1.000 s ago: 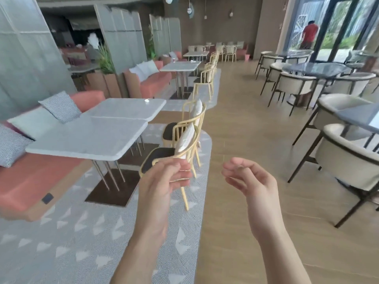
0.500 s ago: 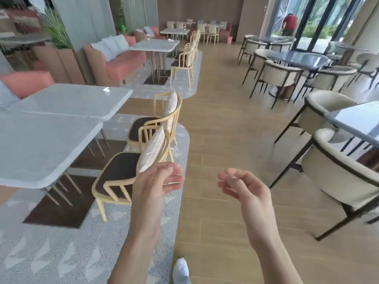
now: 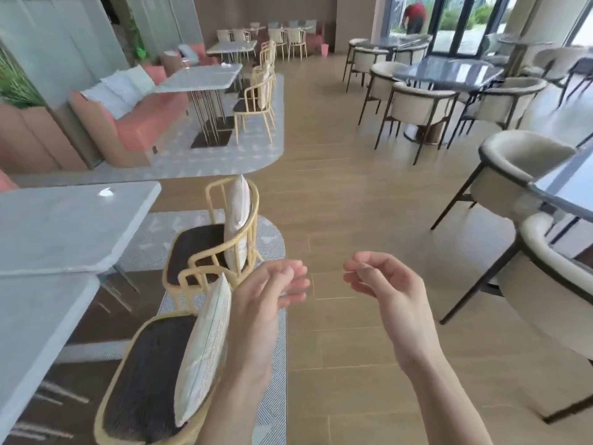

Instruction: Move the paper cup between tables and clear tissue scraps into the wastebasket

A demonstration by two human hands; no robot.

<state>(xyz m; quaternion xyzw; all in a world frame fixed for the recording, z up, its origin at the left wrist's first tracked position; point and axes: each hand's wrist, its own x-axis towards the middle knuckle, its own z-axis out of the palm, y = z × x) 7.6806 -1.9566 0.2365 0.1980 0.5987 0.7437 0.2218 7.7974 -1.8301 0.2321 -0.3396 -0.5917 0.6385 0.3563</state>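
Both hands empty, fingers loosely curled: left hand (image 3: 272, 290), right hand (image 3: 382, 284) raised, likely ready for tissue scrap (image 3: 106, 192) on near table (image 3: 64, 226)

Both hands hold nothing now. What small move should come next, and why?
Probably step toward the grey table and reach the left hand to the white tissue scrap near its far edge. Both the left and right hand are free, and no cup or wastebasket shows.

chairs (image 3: 205, 252): yellow frames, dark seats | sofa (image 3: 144, 120): coral | rug (image 3: 250, 149): grey, white triangles
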